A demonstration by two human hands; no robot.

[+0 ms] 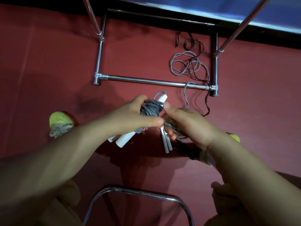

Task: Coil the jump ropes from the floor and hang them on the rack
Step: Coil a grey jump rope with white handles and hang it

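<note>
My left hand [130,116] grips a grey jump rope coil [150,109] wound around white handles [124,138]; one white handle tip [162,98] sticks out above the coil. My right hand [187,123] holds another grey cord with two white handles [167,142] hanging below it, and its thumb touches the coil. Dark handles [185,151] hang under my right wrist. On the floor inside the rack base lie a loose grey rope [180,62] and a dark brown rope [193,44]; both trail over the front bar toward my right hand.
The chrome rack base [146,81] stands on the red floor, with two uprights rising at the top left [92,15] and top right [241,25]. A chrome chair frame [135,191] is directly below me. My yellow-green shoe [60,121] is at the left.
</note>
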